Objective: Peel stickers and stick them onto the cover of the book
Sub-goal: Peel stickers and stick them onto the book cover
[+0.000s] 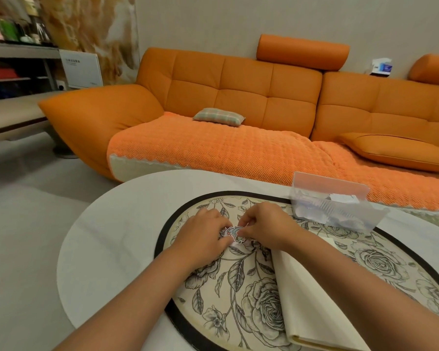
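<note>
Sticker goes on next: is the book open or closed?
Closed: the book lies flat on the floral mat, cream cover up, no pages spread.

Soft, even indoor light is seen; only faint shadows are cast. Edges are bent by wide-angle distortion, and the far shelf (15, 34) is blurred.

A single wide-angle view, worn on the head, faces forward and down. The left hand (200, 234) and right hand (266, 228) sit close, at lower centre, over the surface (112, 236); the sofa (238, 92) fills the frame's upper half, farther off.
</note>
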The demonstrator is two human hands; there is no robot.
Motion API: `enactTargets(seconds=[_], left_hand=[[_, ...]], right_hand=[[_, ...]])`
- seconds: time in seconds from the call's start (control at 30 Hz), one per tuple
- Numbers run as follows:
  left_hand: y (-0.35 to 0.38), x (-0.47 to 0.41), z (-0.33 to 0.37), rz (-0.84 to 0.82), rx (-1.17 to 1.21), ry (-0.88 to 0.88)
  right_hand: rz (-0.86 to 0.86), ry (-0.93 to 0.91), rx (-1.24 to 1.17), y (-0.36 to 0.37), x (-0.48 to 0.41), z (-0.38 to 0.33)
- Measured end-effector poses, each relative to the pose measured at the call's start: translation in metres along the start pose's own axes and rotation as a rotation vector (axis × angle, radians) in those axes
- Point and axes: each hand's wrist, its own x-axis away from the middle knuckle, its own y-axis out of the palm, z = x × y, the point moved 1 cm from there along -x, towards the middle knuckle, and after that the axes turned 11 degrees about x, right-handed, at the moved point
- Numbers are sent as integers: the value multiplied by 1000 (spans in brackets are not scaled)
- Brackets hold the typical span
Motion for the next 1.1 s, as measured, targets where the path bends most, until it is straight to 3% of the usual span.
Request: enactTargets(seconds=[0.23, 0.37, 0.47, 0.73, 1.1], left_hand=[[0, -2, 10, -11, 0, -4], [-2, -6, 32, 83, 367, -40], [1, -8, 51, 66, 676, -116], [21, -17, 97, 82, 928, -251], [47, -21, 138, -80, 847, -210]], right_hand=[[40, 9, -153, -8, 11, 11], [65, 36, -503, -19, 30, 21], [80, 57, -664, -25, 48, 32], [85, 209, -803, -29, 88, 70], [165, 249, -906, -36, 111, 109]])
